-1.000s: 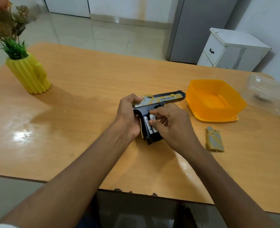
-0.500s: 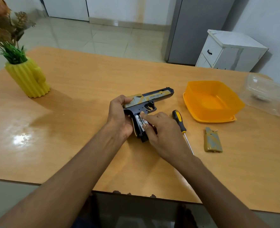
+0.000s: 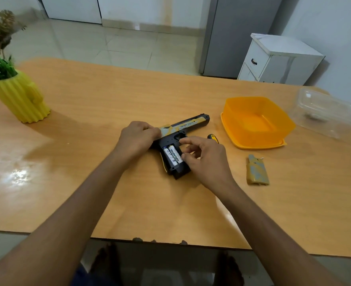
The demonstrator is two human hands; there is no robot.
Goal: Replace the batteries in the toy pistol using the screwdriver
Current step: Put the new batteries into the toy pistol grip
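Observation:
The black and yellow toy pistol (image 3: 188, 125) lies on its side on the wooden table (image 3: 129, 100), barrel pointing right. Its grip compartment is uncovered and shows two white batteries (image 3: 173, 155) side by side. My left hand (image 3: 137, 137) grips the rear of the pistol and holds it down. My right hand (image 3: 203, 159) sits just right of the grip with loosely curled fingers; its thumb tip touches the edge of the right battery. The screwdriver (image 3: 213, 138) lies behind my right hand, only its yellow and black handle showing. The camouflage battery cover (image 3: 257, 171) lies to the right.
An orange plastic tub (image 3: 259, 104) stands on its lid at the right, with a clear plastic container (image 3: 325, 112) beyond it near the table edge. A yellow ribbed vase (image 3: 20, 98) with a plant stands at the far left. A white cabinet (image 3: 277, 60) is behind the table.
The pistol has been lowered flat onto the table. My right hand has drawn back to the right off the batteries, uncovering them. The view has shifted, bringing the screwdriver handle into sight.

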